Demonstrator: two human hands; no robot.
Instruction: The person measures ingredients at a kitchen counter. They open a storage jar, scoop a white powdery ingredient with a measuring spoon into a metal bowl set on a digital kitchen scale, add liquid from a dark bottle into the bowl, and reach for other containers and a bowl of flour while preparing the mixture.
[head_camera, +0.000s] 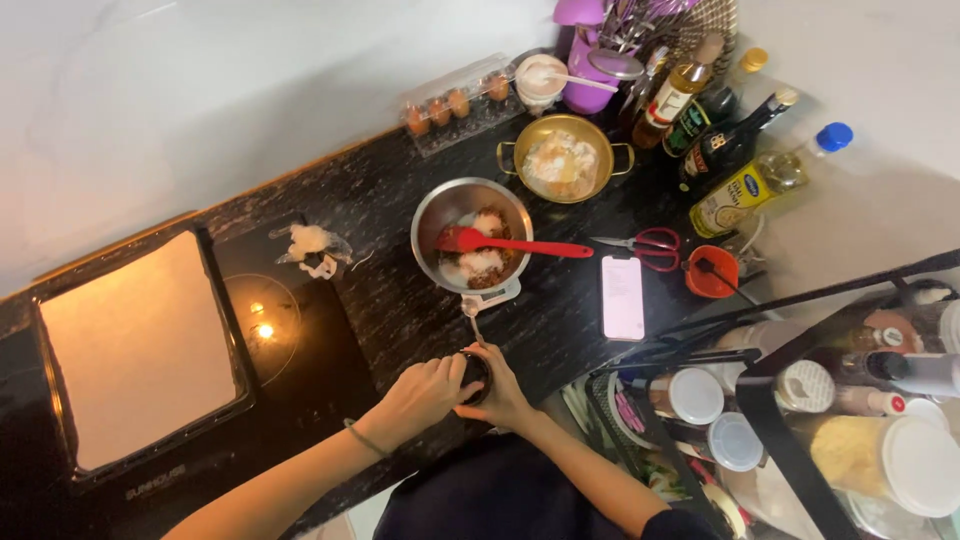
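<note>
We see both hands together on a small dark jar (477, 375) near the front edge of the black counter (400, 310). The left hand (420, 395) wraps its fingers around the jar from the 9 o'clock side. The right hand (500, 395) holds it from the 3 o'clock side, fingers curled on it. The jar is mostly hidden, so we cannot tell if it has a lid.

At 12 o'clock from the jar, just beside it, stands a steel bowl (430, 215) with white and brown food inside. A red spatula (510, 244) lies across the bowl, its handle pointing to 3 o'clock. A phone (622, 297) lies at 2 o'clock from the hands, with red scissors (645, 247) just above it. A gold pot (600, 135) sits farther back.
</note>
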